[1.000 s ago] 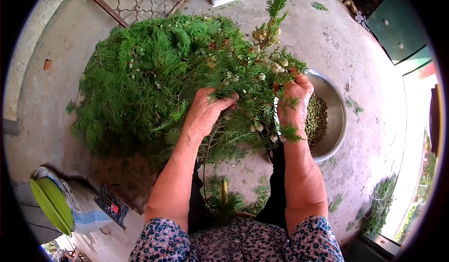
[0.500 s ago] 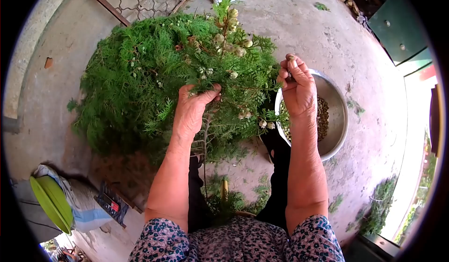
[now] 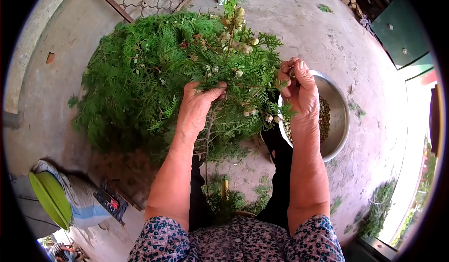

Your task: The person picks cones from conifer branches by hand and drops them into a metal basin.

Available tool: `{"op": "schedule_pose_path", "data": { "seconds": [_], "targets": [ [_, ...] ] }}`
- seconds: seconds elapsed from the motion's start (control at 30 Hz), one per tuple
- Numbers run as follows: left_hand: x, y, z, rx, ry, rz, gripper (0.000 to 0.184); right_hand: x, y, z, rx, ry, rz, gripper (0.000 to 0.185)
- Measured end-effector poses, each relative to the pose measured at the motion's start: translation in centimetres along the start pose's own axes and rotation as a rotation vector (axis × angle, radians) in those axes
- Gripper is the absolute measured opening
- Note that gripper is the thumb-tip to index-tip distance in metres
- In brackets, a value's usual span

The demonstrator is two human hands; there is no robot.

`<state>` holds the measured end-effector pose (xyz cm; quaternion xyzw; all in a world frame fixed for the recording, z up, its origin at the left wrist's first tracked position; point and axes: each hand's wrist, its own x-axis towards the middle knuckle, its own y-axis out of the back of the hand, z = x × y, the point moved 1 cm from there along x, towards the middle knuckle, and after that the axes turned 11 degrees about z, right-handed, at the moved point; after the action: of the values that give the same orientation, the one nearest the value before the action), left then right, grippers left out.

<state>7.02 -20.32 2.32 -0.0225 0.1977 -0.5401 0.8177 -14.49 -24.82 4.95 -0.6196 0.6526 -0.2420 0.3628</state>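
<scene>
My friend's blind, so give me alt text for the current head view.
A person's bare left hand grips a leafy green branch dotted with pale, rounded cones, while the curled right hand partly hides a round silver metal bowl holding small greenish-brown pieces. A large heap of feathery green cuttings lies on the grey concrete floor.

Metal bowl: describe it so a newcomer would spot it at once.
Start at the big green heap of branches. To its right, partly behind the right hand, sits the round metal bowl. It is silver and open-topped, with small greenish pieces inside, unlike the leafy heap.
</scene>
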Motion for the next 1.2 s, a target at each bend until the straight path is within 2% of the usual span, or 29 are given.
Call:
{"op": "schedule_pose_path", "data": {
  "seconds": [0.07, 0.13, 0.2, 0.23, 0.27, 0.3, 0.33, 0.4, 0.43, 0.5, 0.63, 0.7, 0.73, 0.8, 0.93, 1.0, 1.03, 1.07, 1.13, 1.2],
  "targets": [
    [0.0, 0.1, -0.1, 0.053, -0.004, 0.036, 0.061, -0.4, -0.5, -0.4, -0.101, -0.002, -0.075, 0.016],
    [0.0, 0.0, 0.0, 0.063, 0.007, 0.001, 0.063, -1.2, -1.6, -0.3, -0.186, 0.029, -0.013, 0.015],
    [-0.2, -0.3, 0.0, 0.074, 0.018, -0.035, 0.065, -1.6, -1.9, 0.0, -0.423, -0.013, 0.037, 0.013],
    [-0.3, -0.4, 0.0, 0.141, 0.02, -0.019, 0.067, -1.8, -2.4, 0.4, -0.542, 0.046, 0.094, 0.011],
    [-0.5, -0.6, -0.1, 0.208, 0.022, -0.003, 0.069, -1.4, -1.9, 0.7, -0.665, 0.132, -0.014, 0.013],
    [-0.9, -1.0, 0.0, 0.194, 0.012, 0.016, 0.06, -1.5, -2.0, 0.8, -0.758, 0.132, -0.032, 0.014],
    [-1.2, -1.2, 0.2, 0.195, 0.012, 0.016, 0.06, -1.6, -2.2, 0.9, -0.851, 0.132, -0.05, 0.015],
    [-1.6, -1.6, 0.6, 0.16, -0.018, -0.01, 0.045, -1.7, -2.4, 1.4, -0.815, 0.137, -0.067, 0.02],
    [-1.5, -1.5, 0.5, 0.16, -0.017, -0.01, 0.045, -1.4, -2.1, 1.8, -0.86, 0.134, -0.064, 0.022],
    [-1.2, -1.5, 0.2, 0.202, -0.016, -0.051, 0.031, -1.3, -1.9, 2.2, -0.995, 0.156, -0.041, 0.029],
    [-1.1, -1.6, 0.4, 0.22, -0.016, -0.112, 0.036, -1.5, -2.2, 2.6, -1.009, 0.24, -0.087, 0.027],
    [-0.9, -1.4, -0.1, 0.337, 0.012, 0.024, 0.039, -1.4, -2.0, 2.9, -1.015, 0.19, -0.004, 0.024],
    [-0.8, -1.3, -0.2, 0.338, 0.012, 0.024, 0.039, -1.4, -1.9, 2.9, -1.015, 0.19, -0.004, 0.024],
    [-0.8, -1.3, -0.3, 0.24, 0.02, -0.063, 0.04, -1.3, -1.8, 2.9, -1.061, 0.25, -0.033, 0.02],
    [-0.9, -1.3, 0.0, 0.155, 0.029, -0.033, 0.038, -1.4, -1.6, 2.5, -1.014, 0.272, -0.002, 0.019],
    [-1.3, -1.4, 0.8, 0.089, -0.024, -0.064, 0.037, -1.4, -1.7, 2.0, -0.919, 0.217, 0.033, 0.018],
    [-1.0, -1.0, 0.5, 0.087, -0.002, -0.064, 0.048, -1.9, -2.3, 1.5, -0.789, 0.012, 0.082, 0.014],
    [-0.8, -0.9, 0.1, 0.088, -0.001, -0.064, 0.048, -1.9, -2.2, 1.5, -0.788, 0.012, 0.083, 0.014],
    [-0.5, -0.6, -0.4, 0.102, 0.007, 0.058, 0.064, -1.6, -2.1, 1.4, -0.577, -0.047, 0.12, 0.014],
    [-0.4, -0.5, -0.1, 0.125, 0.014, 0.062, 0.069, -1.6, -1.8, 1.1, -0.59, -0.103, 0.128, 0.014]
  ]
}}
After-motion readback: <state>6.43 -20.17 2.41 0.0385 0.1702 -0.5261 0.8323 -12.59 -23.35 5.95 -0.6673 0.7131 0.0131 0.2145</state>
